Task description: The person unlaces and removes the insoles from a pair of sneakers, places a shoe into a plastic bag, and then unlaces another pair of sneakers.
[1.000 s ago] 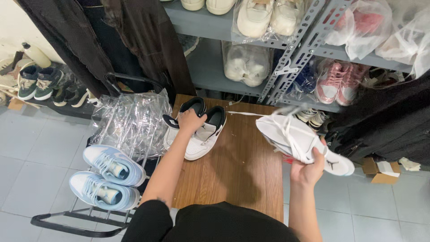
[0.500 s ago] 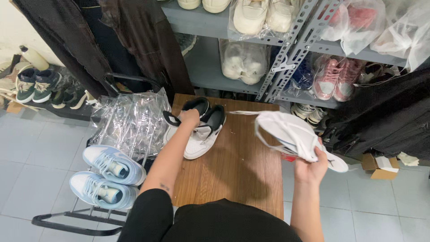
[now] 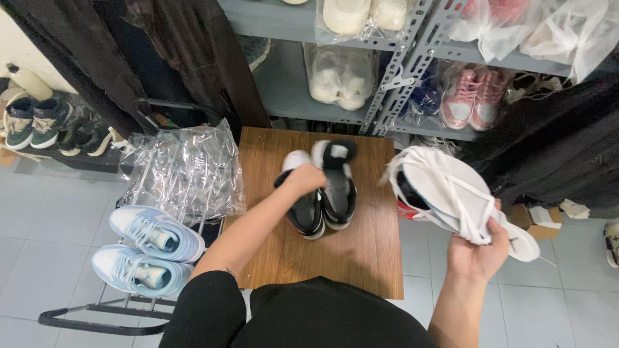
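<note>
Since half a second back, my left hand [image 3: 308, 178] has turned the black-and-white sneakers [image 3: 322, 193] so their soles face the table edge nearest me; they stand on the wooden table [image 3: 361, 251], near its middle. That hand grips their collars, fingers hidden behind the shoes. My right hand [image 3: 476, 254], just off the table's right side, clutches a white sneaker [image 3: 461, 200] with loose laces, its toe blurred. Left of the table lie crumpled plastic bags [image 3: 184, 171] and pale blue sneakers [image 3: 148, 248] on a rack. Behind the table, bagged shoes fill grey shelves [image 3: 284, 77], partly cut off.
</note>
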